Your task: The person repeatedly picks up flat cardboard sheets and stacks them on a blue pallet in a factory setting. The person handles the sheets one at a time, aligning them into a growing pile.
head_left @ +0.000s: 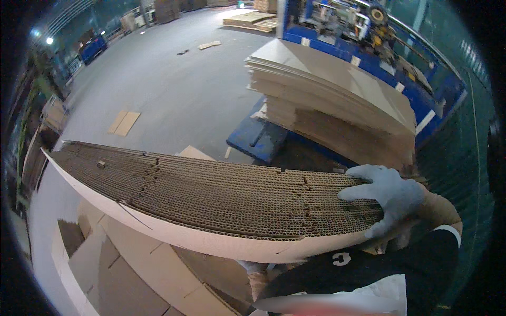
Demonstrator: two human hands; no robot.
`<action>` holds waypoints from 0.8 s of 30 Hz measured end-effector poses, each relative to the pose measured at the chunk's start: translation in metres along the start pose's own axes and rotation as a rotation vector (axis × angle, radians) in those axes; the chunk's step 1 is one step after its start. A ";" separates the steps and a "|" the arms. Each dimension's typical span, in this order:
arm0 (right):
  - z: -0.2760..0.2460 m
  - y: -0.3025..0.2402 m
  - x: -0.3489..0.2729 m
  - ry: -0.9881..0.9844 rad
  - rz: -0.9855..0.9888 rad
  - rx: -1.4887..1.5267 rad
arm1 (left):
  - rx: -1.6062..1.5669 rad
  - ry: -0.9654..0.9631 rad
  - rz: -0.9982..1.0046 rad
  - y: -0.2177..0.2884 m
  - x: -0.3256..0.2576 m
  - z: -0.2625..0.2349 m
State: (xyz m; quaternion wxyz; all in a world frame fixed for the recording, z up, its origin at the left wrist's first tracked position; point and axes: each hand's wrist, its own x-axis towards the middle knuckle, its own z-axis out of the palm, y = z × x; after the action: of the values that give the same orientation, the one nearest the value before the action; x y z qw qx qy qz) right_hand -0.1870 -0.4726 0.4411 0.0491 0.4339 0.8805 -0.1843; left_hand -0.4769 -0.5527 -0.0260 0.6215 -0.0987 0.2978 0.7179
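Observation:
A thick bundle of corrugated cardboard sheets stretches across the view in front of me, its fluted edges facing up. The nearest sheet shows a pale outer face, and small slots cut across the edges in places. My right hand, in a light blue-grey glove, grips the bundle's right end. Its fingers spread over the edges, and the thumb lies toward the near side. Below the bundle's near face, a small part of my gloved left hand shows. The bundle hides its fingers. A small cardboard scrap rests on the fluted edges.
More slotted cardboard sheets lie below the bundle at lower left. Beyond it stands a tall stack of flat sheets, beside a blue machine. A blue metal plate and a loose cardboard piece are on the grey floor.

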 end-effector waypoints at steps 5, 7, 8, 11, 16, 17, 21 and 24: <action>-0.018 0.148 -0.056 0.165 0.026 0.135 | 0.347 -0.160 0.108 -0.075 0.030 0.094; -0.038 0.215 -0.084 0.156 0.107 0.118 | 0.550 -0.316 0.222 -0.118 0.044 0.155; -0.054 0.250 -0.098 0.238 0.071 0.248 | 0.649 -0.409 0.283 -0.143 0.053 0.189; -0.126 0.361 -0.128 0.358 0.247 0.584 | 0.443 -0.491 0.098 -0.235 0.074 0.301; -0.233 0.517 -0.126 0.972 0.949 -0.859 | 0.552 -0.858 -0.452 -0.367 0.126 0.453; -0.228 0.539 -0.114 0.842 1.062 -0.868 | 0.786 -0.927 -0.554 -0.385 0.138 0.470; -0.118 0.597 -0.022 0.425 0.997 -0.592 | 1.286 -1.490 0.000 -0.396 0.154 0.440; -0.019 0.629 0.061 0.301 0.840 -0.434 | 1.626 -1.324 0.194 -0.363 0.145 0.356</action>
State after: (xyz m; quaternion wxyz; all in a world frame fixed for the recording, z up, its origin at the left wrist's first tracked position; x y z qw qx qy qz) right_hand 0.2693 -0.0708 0.2663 0.0810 0.7529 0.6448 0.1038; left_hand -0.0806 -0.2178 0.0757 0.4792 0.7840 0.2975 0.2592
